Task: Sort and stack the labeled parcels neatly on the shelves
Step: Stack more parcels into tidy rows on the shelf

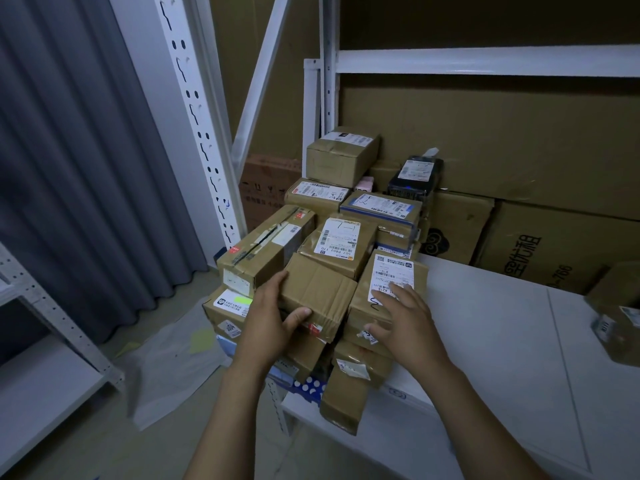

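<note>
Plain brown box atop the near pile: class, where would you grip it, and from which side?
Probably its near-left corner, from front-left: the plain brown box lies tilted, parcels crowd its far and right sides; the left hand grips there.

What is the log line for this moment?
left hand: grips plain box | right hand: open, on labeled box | white shelf: parcels piled

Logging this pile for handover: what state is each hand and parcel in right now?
Plain brown cardboard box: tilted on the pile, gripped.
Left hand: grips that box's near corner.
White-labelled brown cardboard box: lying label up.
Right hand: open, fingers spread over that label.
Black-wrapped parcel: propped at the back, label up.
Long taped brown carton: sealed, tilted.
</note>
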